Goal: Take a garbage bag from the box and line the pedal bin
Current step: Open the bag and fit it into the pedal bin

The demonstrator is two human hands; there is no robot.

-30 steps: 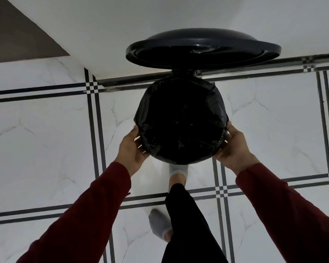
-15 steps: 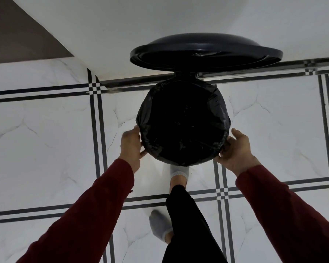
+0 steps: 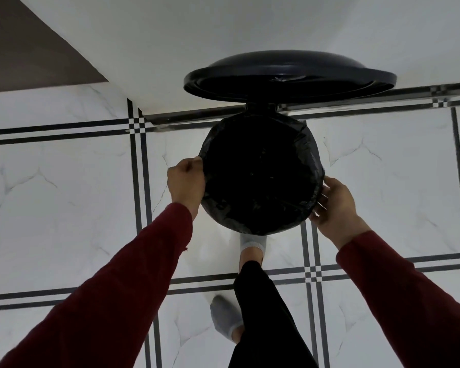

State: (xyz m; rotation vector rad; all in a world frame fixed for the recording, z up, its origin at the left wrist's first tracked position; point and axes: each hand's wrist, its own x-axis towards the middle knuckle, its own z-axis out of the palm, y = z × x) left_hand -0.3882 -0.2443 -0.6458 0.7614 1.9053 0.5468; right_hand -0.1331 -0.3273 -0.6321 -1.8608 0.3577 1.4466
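1. White marble-look floor tiles [image 3: 51, 208] – crossed by dark double lines.
2. White wall [image 3: 170, 43] along the far side.
3. Brown surface [image 3: 24, 54] – far left corner.

Pedal bin [image 3: 260, 176]: mouth unobstructed from above. Raised lid [image 3: 290, 73] blocks the far side, wall [image 3: 223, 27] behind it. Hands flank the rim. Foot [image 3: 252, 243] occupies the near side. Floor [image 3: 51, 208] left and right clear.

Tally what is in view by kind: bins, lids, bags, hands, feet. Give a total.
Pedal bin: 1
Lid, raised: 1
Black garbage bag over the bin's rim: 1
Hands: 2, left hand and right hand
Socked feet: 2, front foot and rear foot
Total: 7
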